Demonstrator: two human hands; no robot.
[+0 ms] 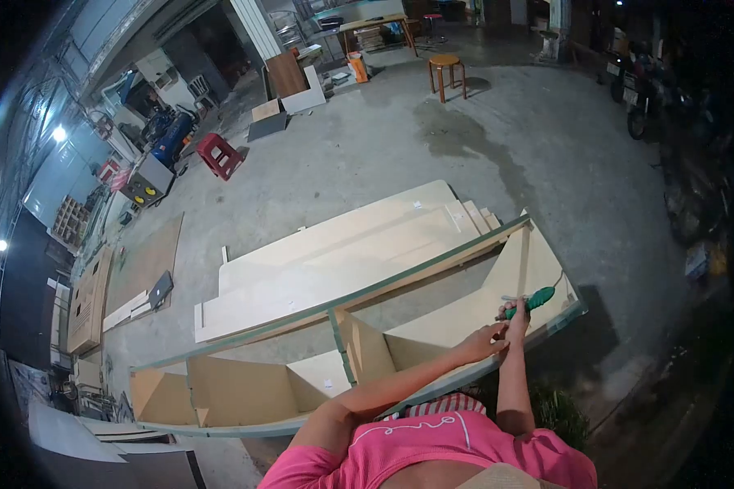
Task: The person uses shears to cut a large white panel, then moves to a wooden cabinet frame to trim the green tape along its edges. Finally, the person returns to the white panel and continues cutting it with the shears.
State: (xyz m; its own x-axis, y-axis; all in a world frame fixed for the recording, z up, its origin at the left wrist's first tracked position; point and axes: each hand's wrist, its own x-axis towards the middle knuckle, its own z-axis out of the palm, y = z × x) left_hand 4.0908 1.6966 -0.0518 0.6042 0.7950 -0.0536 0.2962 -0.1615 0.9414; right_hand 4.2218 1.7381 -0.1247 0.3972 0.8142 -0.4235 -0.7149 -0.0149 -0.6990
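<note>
Basically, right hand (515, 321) has fingers wrapped round green bulbous-handled tool (540, 300), right of centre, above long pale wooden green-edged compartmented box (238, 385), lower centre, likely laid open-side-up for inside access. Left hand (484, 342) beside right wrist, maybe bracing; can't tell its fingers' hold.

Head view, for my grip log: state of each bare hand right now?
Left hand: loosely curled; cannot tell whether it holds anything.
Right hand: closed, holding a green, bulbous-handled tool.
</note>
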